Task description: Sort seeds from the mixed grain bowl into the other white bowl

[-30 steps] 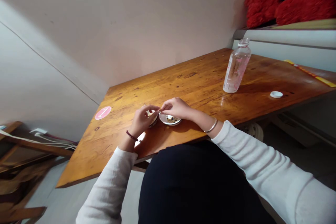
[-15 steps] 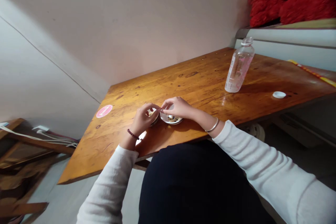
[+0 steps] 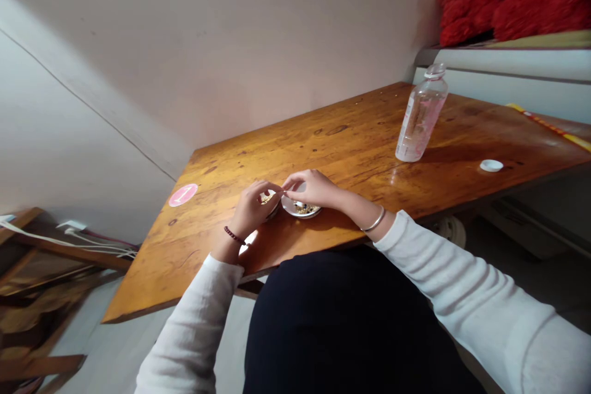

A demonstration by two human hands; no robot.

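Two small white bowls stand side by side near the front edge of the wooden table. My left hand (image 3: 252,204), with a dark bead bracelet at its wrist, is over the left bowl (image 3: 274,212), which has pale grains in it. Above the right bowl (image 3: 302,212), holding pale and dark bits, is my right hand (image 3: 311,186), a silver bangle at its wrist. Both hands are closed in a pinch, and their fingertips meet between the bowls. Whatever is pinched there is too small to make out.
A clear plastic bottle (image 3: 421,117) without a cap stands at the right on the table (image 3: 258,157). Its white cap (image 3: 491,165) lies closer to the front edge. A yellow and red strip (image 3: 549,126) is at the far right, and a round pink sticker (image 3: 183,195) at the left.
Almost nothing differs. Both hands stay pinched together over the bowls, with only a slight shift of the fingers.
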